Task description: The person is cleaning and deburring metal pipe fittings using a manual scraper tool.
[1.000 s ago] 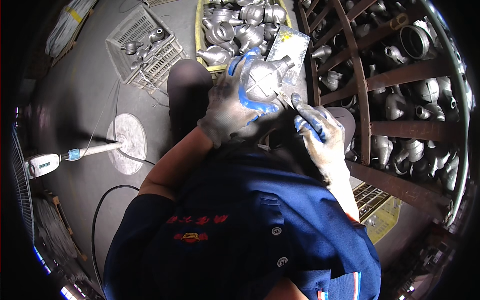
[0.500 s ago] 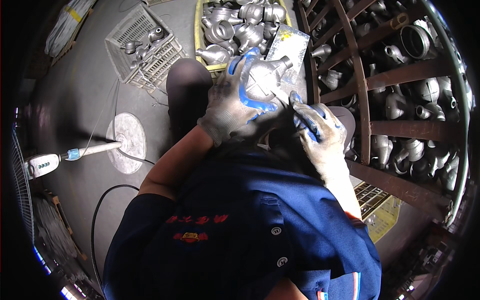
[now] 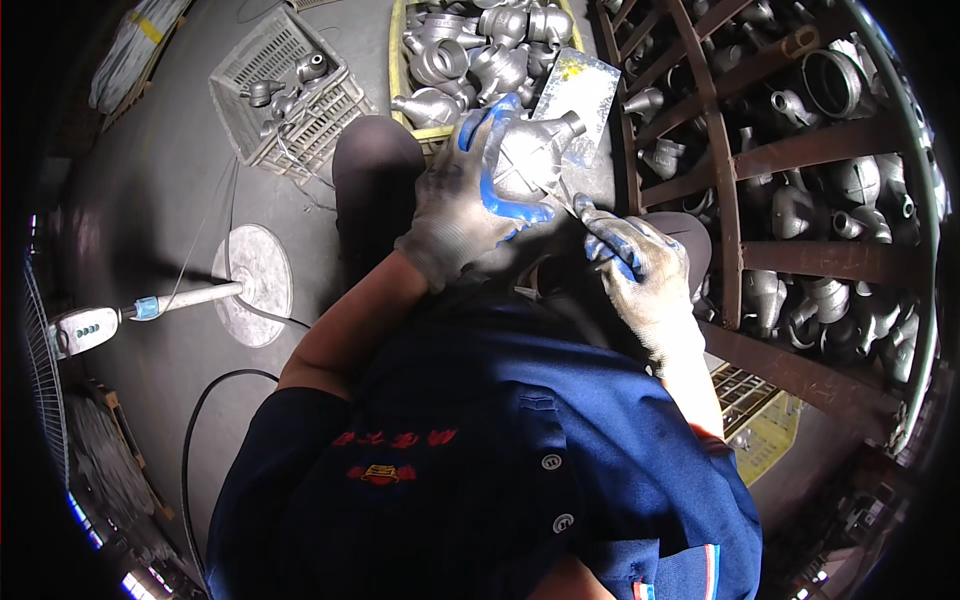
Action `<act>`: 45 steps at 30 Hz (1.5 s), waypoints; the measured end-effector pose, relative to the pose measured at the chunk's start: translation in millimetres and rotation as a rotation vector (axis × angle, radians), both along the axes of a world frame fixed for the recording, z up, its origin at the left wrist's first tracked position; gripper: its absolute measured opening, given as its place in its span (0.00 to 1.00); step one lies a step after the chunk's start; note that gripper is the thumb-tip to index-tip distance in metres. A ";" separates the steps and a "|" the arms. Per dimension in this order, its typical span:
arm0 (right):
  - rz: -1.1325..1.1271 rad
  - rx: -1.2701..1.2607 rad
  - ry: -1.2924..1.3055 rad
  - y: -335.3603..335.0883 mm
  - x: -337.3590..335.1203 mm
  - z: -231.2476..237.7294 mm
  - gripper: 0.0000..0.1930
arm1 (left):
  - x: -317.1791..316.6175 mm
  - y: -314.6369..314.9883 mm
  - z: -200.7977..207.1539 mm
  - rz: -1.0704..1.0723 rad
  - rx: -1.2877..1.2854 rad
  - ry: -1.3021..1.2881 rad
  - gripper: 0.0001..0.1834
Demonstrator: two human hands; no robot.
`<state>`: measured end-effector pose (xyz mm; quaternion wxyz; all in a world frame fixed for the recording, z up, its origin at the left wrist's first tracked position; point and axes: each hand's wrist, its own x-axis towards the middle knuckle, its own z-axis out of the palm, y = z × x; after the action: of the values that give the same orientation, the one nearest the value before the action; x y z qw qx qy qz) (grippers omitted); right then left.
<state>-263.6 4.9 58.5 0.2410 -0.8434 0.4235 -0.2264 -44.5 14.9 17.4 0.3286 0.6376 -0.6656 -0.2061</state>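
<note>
Gleaming dull silver, the casting (image 3: 535,152) is a rounded metal body with a short round neck jutting to its right, its surface rough and unpainted. It sits raised above the person's lap, just below the yellow crate (image 3: 402,60) of like castings.

From the casting, the left forearm runs down and left, bare to the elbow, the wrist bent upward. The left hand (image 3: 470,195), in a grey glove with blue-coated fingers, is closed round the casting's left side, fingers curled over its top and front.

Right of the casting, the right forearm rises from the blue sleeve. The right hand (image 3: 640,270), gloved alike, is curled nearly shut around a thin tool (image 3: 568,198) whose tip meets the casting's lower edge.

Beyond the casting's right stands a rusty rack (image 3: 722,190) full of more castings. Far left of it lies a grey basket (image 3: 285,85) on the floor, and lower left a fan base (image 3: 252,285).
</note>
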 end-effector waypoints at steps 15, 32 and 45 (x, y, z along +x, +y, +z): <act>-0.108 0.803 -0.411 -12.2 -1.0 -0.4 0.11 | -1.4 4.5 -12.7 0.006 -0.183 -0.109 0.57; -0.013 -0.065 0.122 0.5 1.9 16.2 0.19 | 2.0 5.0 -22.6 0.068 -0.198 -0.048 0.53; -0.181 0.932 -0.694 -1.1 -12.4 -9.0 0.14 | 7.9 -7.3 -21.3 -0.282 -0.027 1.006 0.41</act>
<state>-276.0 3.8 49.5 0.6908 -0.4854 0.4449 -0.2989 -36.6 7.6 -3.9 0.5850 0.3596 -0.5075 -0.5205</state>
